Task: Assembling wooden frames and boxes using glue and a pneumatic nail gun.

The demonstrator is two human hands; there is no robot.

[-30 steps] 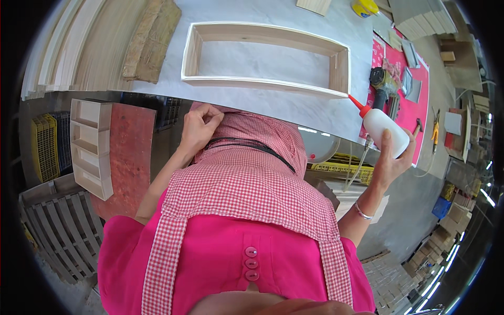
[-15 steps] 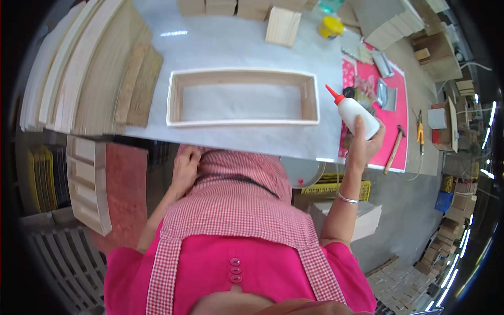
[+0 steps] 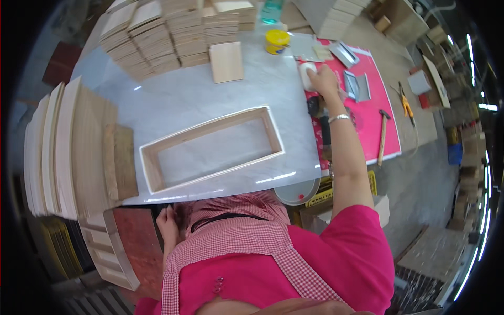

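Observation:
My right hand (image 3: 324, 82) is stretched far forward and closed on a white squeeze bottle (image 3: 306, 76), at the left edge of the pink sheet. The bottle's red tip does not show now. My left hand (image 3: 168, 226) hangs low beside my checked apron, below the table's near edge. Its fingers are curled, and whatever they may hold is hidden. A long, open wooden frame (image 3: 212, 125) with pale edges lies aslant on the grey table (image 3: 268, 173), touched by neither hand.
Stacked boards (image 3: 73, 152) and a wood block (image 3: 119, 160) stand at the left. More wooden pieces (image 3: 184, 37), a loose panel (image 3: 227, 62) and a yellow tub (image 3: 277, 42) are at the back. On the pink sheet (image 3: 378, 105) lie metal trays (image 3: 357, 85) and a hammer (image 3: 383, 137).
My right hand has carried the bottle forward and left to the pink sheet's edge. The view has turned, so the frame looks slanted. My left hand remains low by the apron.

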